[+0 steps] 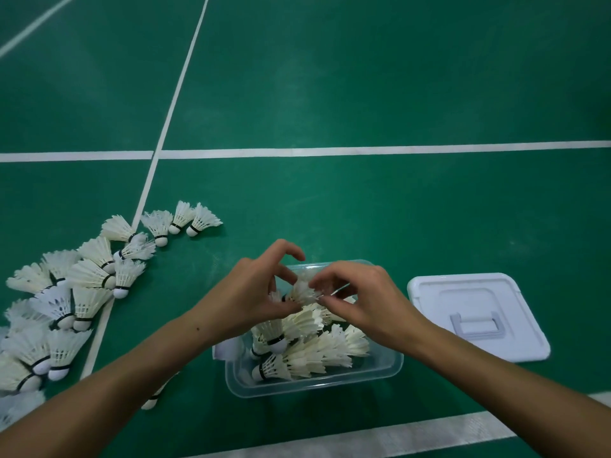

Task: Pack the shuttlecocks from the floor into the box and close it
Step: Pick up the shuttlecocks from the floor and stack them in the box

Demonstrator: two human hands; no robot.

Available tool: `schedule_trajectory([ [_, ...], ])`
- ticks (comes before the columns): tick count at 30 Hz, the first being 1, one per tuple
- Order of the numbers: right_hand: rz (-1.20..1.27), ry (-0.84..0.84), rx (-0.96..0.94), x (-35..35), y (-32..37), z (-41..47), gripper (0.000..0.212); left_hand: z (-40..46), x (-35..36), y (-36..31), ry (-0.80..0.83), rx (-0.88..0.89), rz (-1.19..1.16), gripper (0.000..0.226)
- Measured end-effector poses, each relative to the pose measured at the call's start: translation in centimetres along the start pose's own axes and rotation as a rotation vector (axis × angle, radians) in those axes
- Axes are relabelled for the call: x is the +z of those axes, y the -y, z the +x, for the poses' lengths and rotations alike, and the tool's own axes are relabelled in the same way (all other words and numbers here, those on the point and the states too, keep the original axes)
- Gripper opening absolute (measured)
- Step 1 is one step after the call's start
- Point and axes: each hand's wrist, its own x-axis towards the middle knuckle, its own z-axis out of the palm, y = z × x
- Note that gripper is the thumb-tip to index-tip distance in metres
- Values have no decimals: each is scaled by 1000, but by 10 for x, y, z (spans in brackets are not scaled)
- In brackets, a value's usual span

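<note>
Both hands met above the far end of the box [314,381]. The left hand [254,292] had its fingers curled, thumb and fingertips pinched on the feathered skirt of a shuttlecock [302,290], index finger arched up over it. The right hand [367,299] was half clenched too, its fingertips nipping the same white feathers from the other side. Whether they held one shuttlecock or two nested together could not be told.

The box was a clear, soft-cornered plastic tub standing on the green floor [363,94], partly filled with shuttlecocks [310,352] lying on their sides, several pushed into one another in rows: pale ribbed feathers, dark bands, rounded white cork tips. Its lid [479,315] lay flat on the floor just right of it, white matte plastic, rectangular with rounded corners and a recessed handle.

To the left, well apart from the box, a loose pile [66,292] of shuttlecocks sprawled across a white court line [172,104], cones pointing every way. One more lay partly hidden under the left forearm. The floor looked smooth and faintly scuffed.
</note>
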Motion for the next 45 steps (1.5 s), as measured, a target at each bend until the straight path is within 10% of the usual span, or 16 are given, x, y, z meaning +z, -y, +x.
schedule_trajectory([
  [9, -135, -179, 263, -20, -34, -29, 18, 2, 14, 22, 16, -42, 30, 58],
  [31, 153, 97, 544, 50, -51, -12, 26, 3, 39, 42, 190, -118, 83, 56],
  [38, -85, 94, 351, 10, -20, -18, 42, 0, 3, 13, 3, 32, -146, 87],
  [45, 277, 158, 183, 3, 10, -3, 44, 8, 0, -27, -50, 228, -242, 112],
])
